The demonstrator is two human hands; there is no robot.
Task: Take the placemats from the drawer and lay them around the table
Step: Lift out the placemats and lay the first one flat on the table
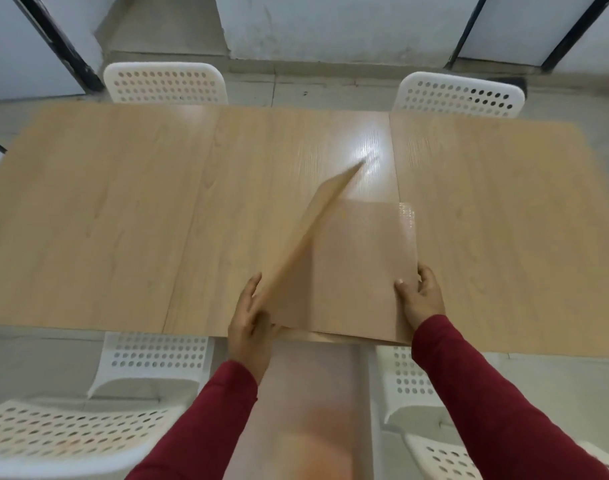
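A pale wood-grain tabletop (157,209) fills the view, set on a grey floor before a whitewashed wall, with 2 white perforated chairs (164,83) at its far edge and more tucked under the near edge. A stack of tan placemats (362,268) lies at the near edge of the tabletop, slightly right of centre, its lower margin overhanging. The stack's right edge is pinched by the right hand (421,299), thumb on top and fingers underneath, apparently to keep the pile from sliding. The top placemat (310,237) is gripped at its near left corner by the left hand (251,323) and lifted, so that it tilts up toward the middle of the tabletop; this looks like 1 mat being separated from the rest. No mat is laid at any seat yet.
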